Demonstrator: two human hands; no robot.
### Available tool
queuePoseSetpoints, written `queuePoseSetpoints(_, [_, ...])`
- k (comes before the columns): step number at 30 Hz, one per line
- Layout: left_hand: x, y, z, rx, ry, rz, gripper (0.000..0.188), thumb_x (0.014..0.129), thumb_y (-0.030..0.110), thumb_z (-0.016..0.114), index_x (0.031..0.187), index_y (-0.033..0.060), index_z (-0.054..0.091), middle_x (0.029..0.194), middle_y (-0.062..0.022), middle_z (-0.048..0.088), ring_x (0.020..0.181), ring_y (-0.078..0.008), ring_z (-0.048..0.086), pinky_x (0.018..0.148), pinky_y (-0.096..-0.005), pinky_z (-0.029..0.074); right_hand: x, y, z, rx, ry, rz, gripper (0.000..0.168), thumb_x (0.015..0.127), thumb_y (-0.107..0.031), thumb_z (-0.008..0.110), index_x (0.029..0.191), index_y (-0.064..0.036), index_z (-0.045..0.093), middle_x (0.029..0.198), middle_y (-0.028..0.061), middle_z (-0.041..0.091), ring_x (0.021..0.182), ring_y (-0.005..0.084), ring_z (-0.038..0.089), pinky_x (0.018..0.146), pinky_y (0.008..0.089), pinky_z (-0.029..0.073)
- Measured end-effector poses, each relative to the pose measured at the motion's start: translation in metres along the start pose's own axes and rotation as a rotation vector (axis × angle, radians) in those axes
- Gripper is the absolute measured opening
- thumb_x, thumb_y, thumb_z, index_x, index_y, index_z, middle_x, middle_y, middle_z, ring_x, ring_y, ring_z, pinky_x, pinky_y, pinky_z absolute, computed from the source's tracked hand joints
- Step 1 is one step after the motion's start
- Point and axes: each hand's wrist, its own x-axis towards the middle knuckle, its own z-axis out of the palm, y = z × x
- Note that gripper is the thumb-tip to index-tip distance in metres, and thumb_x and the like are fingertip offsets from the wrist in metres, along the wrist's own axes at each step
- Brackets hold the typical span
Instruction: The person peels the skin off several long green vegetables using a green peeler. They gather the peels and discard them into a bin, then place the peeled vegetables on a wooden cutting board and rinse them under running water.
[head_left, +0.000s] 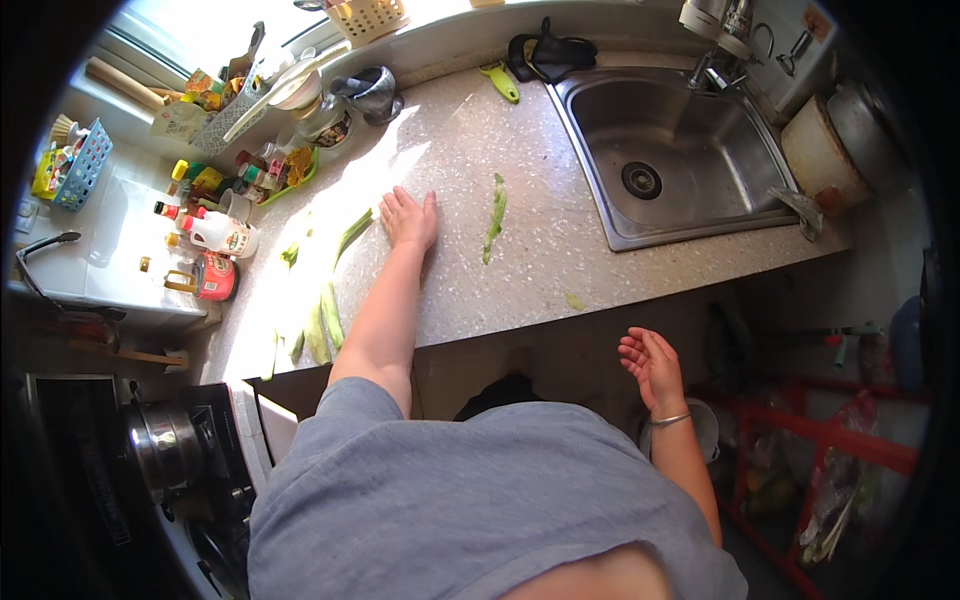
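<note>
My left hand (409, 218) rests on the speckled countertop (540, 277) with its fingers spread, holding nothing, just right of a green stalk's tip (355, 229). More long green stalks or peelings (315, 330) lie in bright sunlight near the counter's left front edge, and a small green piece (289, 256) sits behind them. Right of this hand is a thin green peel strip (495, 219). My right hand (651, 365), with a bracelet at the wrist, hangs in the air before the counter's front edge, empty and loosely curled. A green-handled peeler (500, 82) lies at the back, left of the sink.
A steel sink (675, 150) is set into the counter at right, black gloves or cloth (551, 54) behind its left corner. A stone mortar (373, 94), bottles (229, 234) and baskets (86, 165) line the back left. A steel pot (161, 446) stands on the stove at left; a red rack (817, 427) is at right.
</note>
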Motion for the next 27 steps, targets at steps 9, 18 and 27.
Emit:
queuePoseSetpoints(9, [-0.105, 0.063, 0.025, -0.497, -0.135, 0.802, 0.064, 0.093, 0.036, 0.050, 0.138, -0.0049, 0.031, 0.143, -0.0254, 0.032, 0.134, -0.0376, 0.031, 0.111, -0.0412, 0.025, 0.041, 0.037, 0.050, 0.233, -0.051, 0.212, 0.027, 0.097, -0.019, 0.043, 0.107, 0.004, 0.055, 0.104, 0.0196, 0.062, 0.100, 0.0340, 0.062, 0.081, 0.0425, 0.052])
queuePoseSetpoints(18, [0.008, 0.059, 0.041, -0.492, -0.040, 0.886, 0.039, 0.094, 0.025, 0.049, 0.123, -0.0005, 0.053, 0.130, -0.0201, 0.051, 0.123, -0.0339, 0.046, 0.104, -0.0375, 0.037, 0.050, 0.032, 0.064, 0.245, -0.100, 0.267, 0.031, 0.090, -0.014, 0.039, 0.110, 0.004, 0.056, 0.113, 0.0212, 0.061, 0.108, 0.0359, 0.058, 0.090, 0.0459, 0.048])
queuePoseSetpoints(27, [-0.165, 0.103, 0.032, -0.629, -0.301, 1.058, 0.036, 0.092, 0.018, 0.052, 0.122, -0.0005, 0.052, 0.127, -0.0200, 0.051, 0.118, -0.0359, 0.049, 0.099, -0.0393, 0.041, 0.055, 0.030, 0.047, 0.300, -0.233, 0.317, 0.039, 0.093, -0.024, 0.034, 0.116, 0.000, 0.055, 0.116, 0.0181, 0.060, 0.109, 0.0327, 0.057, 0.095, 0.0458, 0.044])
